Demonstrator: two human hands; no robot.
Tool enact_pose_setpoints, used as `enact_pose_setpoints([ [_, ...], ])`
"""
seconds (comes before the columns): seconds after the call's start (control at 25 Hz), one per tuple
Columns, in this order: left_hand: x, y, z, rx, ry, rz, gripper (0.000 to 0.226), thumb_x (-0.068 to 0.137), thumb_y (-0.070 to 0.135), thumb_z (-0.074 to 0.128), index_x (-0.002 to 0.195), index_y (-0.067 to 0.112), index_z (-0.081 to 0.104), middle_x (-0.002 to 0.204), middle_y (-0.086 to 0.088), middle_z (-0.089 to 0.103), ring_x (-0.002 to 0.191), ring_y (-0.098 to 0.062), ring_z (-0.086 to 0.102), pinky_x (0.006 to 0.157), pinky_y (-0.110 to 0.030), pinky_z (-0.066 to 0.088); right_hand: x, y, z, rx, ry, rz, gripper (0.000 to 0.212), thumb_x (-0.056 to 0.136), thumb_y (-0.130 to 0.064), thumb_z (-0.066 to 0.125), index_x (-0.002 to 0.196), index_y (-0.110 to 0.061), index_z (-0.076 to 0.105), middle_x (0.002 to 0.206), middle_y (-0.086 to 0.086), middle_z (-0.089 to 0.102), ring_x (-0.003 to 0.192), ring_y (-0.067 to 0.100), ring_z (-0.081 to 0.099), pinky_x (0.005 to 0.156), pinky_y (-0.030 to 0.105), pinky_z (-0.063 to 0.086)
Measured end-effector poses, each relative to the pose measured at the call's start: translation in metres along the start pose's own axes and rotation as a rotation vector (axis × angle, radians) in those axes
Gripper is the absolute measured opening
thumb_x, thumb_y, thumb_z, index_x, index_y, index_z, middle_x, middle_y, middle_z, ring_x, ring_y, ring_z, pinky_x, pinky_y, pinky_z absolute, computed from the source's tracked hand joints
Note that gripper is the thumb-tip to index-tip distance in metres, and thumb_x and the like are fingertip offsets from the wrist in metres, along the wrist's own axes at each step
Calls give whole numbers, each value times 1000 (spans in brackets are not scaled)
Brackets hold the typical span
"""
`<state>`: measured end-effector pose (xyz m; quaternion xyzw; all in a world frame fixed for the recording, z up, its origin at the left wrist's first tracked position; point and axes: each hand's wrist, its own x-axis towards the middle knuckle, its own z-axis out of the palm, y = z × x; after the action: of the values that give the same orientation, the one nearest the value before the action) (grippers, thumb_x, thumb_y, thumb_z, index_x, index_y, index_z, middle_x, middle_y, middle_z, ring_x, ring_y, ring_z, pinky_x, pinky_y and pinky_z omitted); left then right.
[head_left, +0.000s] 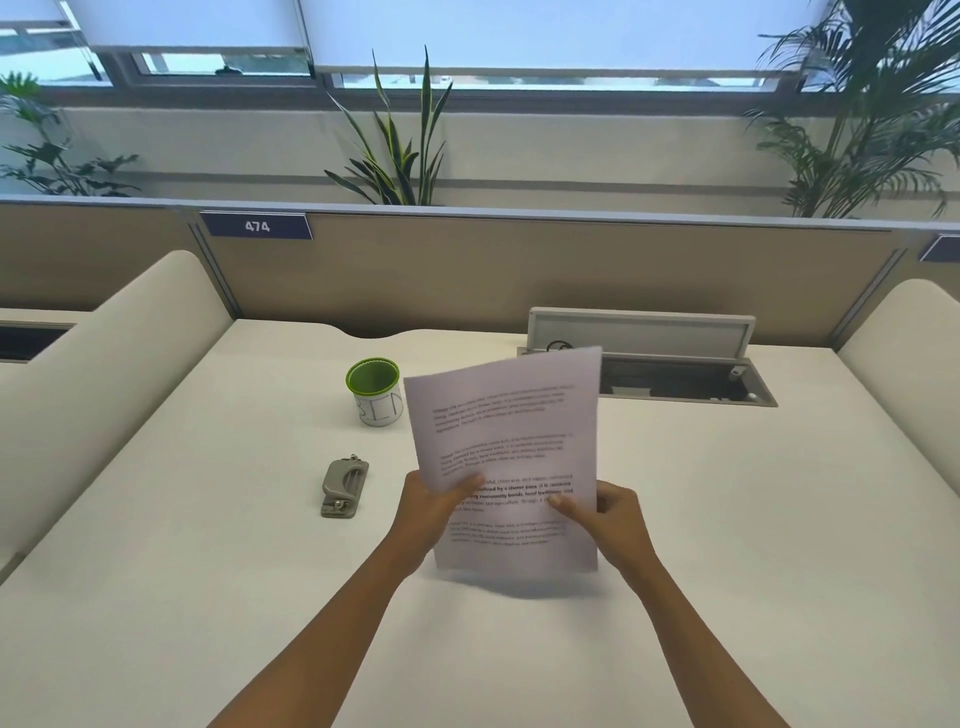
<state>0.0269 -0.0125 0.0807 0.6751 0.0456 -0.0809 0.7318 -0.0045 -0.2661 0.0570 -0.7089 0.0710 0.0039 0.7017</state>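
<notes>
I hold printed white sheets of paper (506, 441) upright above the middle of the white desk (208, 545). At least two sheets show, the front one skewed against the one behind. My left hand (434, 506) grips their left edge with the thumb across the front. My right hand (608, 514) pinches the right edge, thumb on the text. The bottom edge of the sheets hangs close to the desk, with a shadow under it.
A grey hole punch (344, 488) lies left of my left hand. A small white cup with a green rim (375, 391) stands behind it. An open cable tray with a raised lid (675, 364) sits at the back right. Padded dividers flank the desk.
</notes>
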Motion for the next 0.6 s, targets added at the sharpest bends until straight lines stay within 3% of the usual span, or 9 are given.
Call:
enact_pose_setpoints([
  [0.16,-2,1,2,-355,149,-56,42,76,15,85,116,15,72,115,-7,77,109,-30,71,92,-48,57,-9,2,-1,179,112,32,31,75,-30,88,102,-18,80,101,0,82,92,16,77,77,24,61],
  [0.32,-11,-2,23,-683,132,-120,52,87,5,73,135,19,59,129,-13,70,118,-37,66,100,-63,49,-18,3,34,352,39,72,50,74,-26,88,119,-14,72,116,6,78,106,23,75,83,34,62],
  [0.48,-19,-3,43,-763,121,-185,53,90,3,68,139,17,55,133,-16,66,122,-39,62,104,-65,45,-17,-1,59,410,88,102,46,83,-20,81,127,-13,67,118,6,78,106,28,75,89,45,60],
  [0.6,-18,-4,41,-718,153,-216,48,90,1,68,135,14,58,131,-15,68,121,-38,64,104,-63,46,-14,-3,52,337,153,105,36,89,-12,76,124,-9,68,115,9,78,102,28,76,87,45,62],
])
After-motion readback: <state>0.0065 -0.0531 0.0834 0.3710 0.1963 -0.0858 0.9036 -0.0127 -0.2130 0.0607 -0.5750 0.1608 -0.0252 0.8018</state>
